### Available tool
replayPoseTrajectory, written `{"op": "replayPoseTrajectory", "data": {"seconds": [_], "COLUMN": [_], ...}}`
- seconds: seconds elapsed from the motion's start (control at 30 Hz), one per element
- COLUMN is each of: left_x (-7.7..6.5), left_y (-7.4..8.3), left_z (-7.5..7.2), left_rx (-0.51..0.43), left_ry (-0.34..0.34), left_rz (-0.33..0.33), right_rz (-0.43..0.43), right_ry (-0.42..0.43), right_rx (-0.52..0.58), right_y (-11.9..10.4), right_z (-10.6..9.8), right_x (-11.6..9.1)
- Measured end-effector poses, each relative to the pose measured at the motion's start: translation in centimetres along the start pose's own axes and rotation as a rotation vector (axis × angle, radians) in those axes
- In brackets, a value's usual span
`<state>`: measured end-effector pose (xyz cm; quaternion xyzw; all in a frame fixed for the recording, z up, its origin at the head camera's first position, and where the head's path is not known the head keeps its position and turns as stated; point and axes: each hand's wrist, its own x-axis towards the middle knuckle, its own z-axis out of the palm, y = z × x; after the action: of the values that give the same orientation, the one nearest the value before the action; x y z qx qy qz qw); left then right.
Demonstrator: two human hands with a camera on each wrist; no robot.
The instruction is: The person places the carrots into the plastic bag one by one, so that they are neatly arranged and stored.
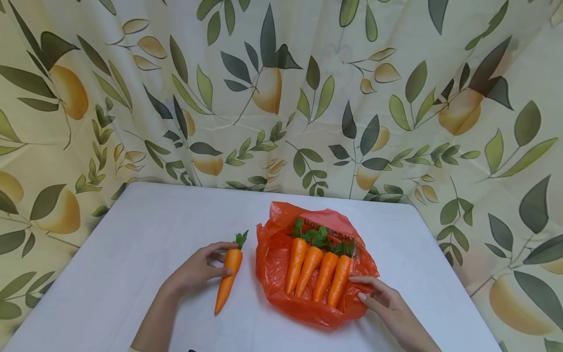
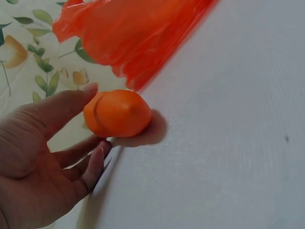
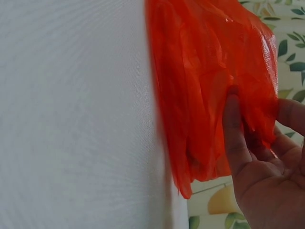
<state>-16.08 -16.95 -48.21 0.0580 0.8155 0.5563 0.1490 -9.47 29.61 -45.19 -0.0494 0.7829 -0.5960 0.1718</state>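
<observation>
My left hand (image 1: 200, 266) pinches a single carrot (image 1: 228, 276) between thumb and fingers, left of a red plastic bag (image 1: 274, 305). Its green leafy top points away from me and its tip toward me. Seen tip-on in the left wrist view, the same carrot (image 2: 121, 113) has the thumb along one side and fingers beneath. Several more carrots (image 1: 325, 276) lie side by side in the bag's opening, leaves toward the back. At the bag's right edge, my right hand (image 1: 387, 303) grips the plastic; the right wrist view shows the crumpled bag (image 3: 205, 95) between thumb and fingers.
A white-covered table (image 1: 176, 210) lies under everything, narrowing toward its back edge. Behind and beside it hangs a curtain (image 1: 281, 132) printed with leaves and fruit. Dark printed letters show on the bag's far flap.
</observation>
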Motion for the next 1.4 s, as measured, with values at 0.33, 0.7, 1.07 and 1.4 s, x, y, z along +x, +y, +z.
{"op": "replayPoseTrajectory", "data": {"seconds": [0.33,0.7,1.07,1.4], "left_x": [0.1,-0.15,-0.3,-0.57], "left_y": [0.12,0.03,0.35,0.75], "left_z": [0.34,0.22,-0.09,-0.15], "left_rx": [0.033,0.026,-0.081,-0.1], "left_ry": [-0.011,0.084,0.128,0.133], "left_rz": [0.047,0.021,-0.05,-0.055], "right_rz": [-0.031,-0.06,-0.064,-0.023], "right_ry": [-0.007,-0.021,-0.014,-0.014], "right_rx": [-0.01,-0.012,-0.02,-0.001], "right_y": [0.18,0.05,-0.06,-0.12], "right_z": [-0.18,-0.15,-0.02,0.12], "right_x": [-0.11,-0.17,-0.24,-0.06]}}
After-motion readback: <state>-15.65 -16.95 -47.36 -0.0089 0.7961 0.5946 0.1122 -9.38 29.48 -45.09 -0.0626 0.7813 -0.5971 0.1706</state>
